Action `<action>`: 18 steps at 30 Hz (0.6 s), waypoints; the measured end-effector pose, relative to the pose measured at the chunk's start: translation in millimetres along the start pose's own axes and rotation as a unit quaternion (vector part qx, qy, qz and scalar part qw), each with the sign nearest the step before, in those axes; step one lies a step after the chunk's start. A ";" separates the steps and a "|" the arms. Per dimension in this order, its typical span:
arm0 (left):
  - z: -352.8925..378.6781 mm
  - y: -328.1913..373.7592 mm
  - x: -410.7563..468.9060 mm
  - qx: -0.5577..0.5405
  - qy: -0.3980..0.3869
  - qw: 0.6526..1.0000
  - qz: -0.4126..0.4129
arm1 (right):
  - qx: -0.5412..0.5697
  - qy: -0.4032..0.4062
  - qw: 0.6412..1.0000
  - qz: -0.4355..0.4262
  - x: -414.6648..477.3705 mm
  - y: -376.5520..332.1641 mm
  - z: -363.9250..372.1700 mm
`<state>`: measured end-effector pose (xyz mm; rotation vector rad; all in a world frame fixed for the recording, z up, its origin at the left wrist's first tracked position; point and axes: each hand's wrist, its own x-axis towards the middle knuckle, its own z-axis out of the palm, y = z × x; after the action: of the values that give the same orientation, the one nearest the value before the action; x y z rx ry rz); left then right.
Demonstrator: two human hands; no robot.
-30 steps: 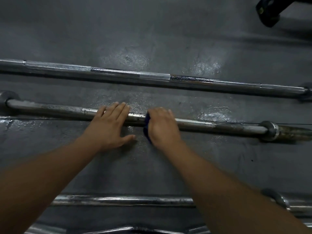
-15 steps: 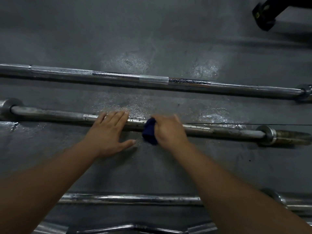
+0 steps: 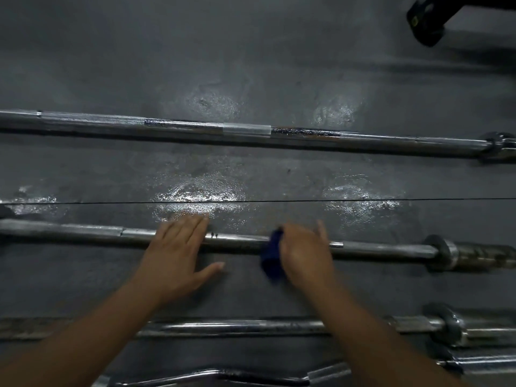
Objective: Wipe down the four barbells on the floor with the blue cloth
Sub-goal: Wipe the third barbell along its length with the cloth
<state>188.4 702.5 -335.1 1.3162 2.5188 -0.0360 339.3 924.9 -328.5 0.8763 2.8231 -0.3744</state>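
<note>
Several steel barbells lie side by side on the dark floor. On the second barbell (image 3: 377,248), my right hand (image 3: 305,251) wraps the blue cloth (image 3: 270,255) around the shaft; the cloth shows dark blue at the hand's left edge. My left hand (image 3: 176,254) rests flat on the same shaft, to the left, fingers straight and thumb spread on the floor. The far barbell (image 3: 178,127) runs across the upper part of the view. A third barbell (image 3: 237,328) lies nearer me, and a curved bar (image 3: 223,377) sits at the bottom edge.
Wet, shiny patches (image 3: 195,196) mark the floor between the far and second barbells. A thin dark seam (image 3: 307,201) crosses the floor. The black foot of some equipment (image 3: 427,20) stands at the top right.
My right hand has slid with the cloth to the right along the second barbell, widening the gap to my left hand. The whole view has shifted, so the bars sit lower in frame.
</note>
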 end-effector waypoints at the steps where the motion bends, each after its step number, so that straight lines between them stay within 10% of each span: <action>1: 1.2 1.5 -5.9 0.005 -0.004 1.000 -0.001 | 0.000 0.026 0.997 0.068 -4.9 13.5 -0.2; 4: 3.1 11.5 -15.3 -0.002 -0.018 1.000 -0.012 | 0.010 0.042 0.990 0.136 -14.0 -6.0 9.5; 9: 6.3 21.6 -26.9 -0.014 -0.010 1.000 0.001 | 0.043 -0.041 0.996 -0.070 -14.6 -63.8 7.6; 15: -10.6 20.6 -26.2 -0.039 0.031 0.999 0.012 | -0.011 0.059 0.990 0.124 -42.4 23.2 8.3; 18: -3.8 35.1 -17.9 -0.051 0.006 0.998 0.035 | 0.028 0.054 0.997 0.038 -43.9 -26.8 16.5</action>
<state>225.3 709.2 -322.5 1.3667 2.4472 0.1128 361.0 875.4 -329.2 1.0417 2.8800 -0.4102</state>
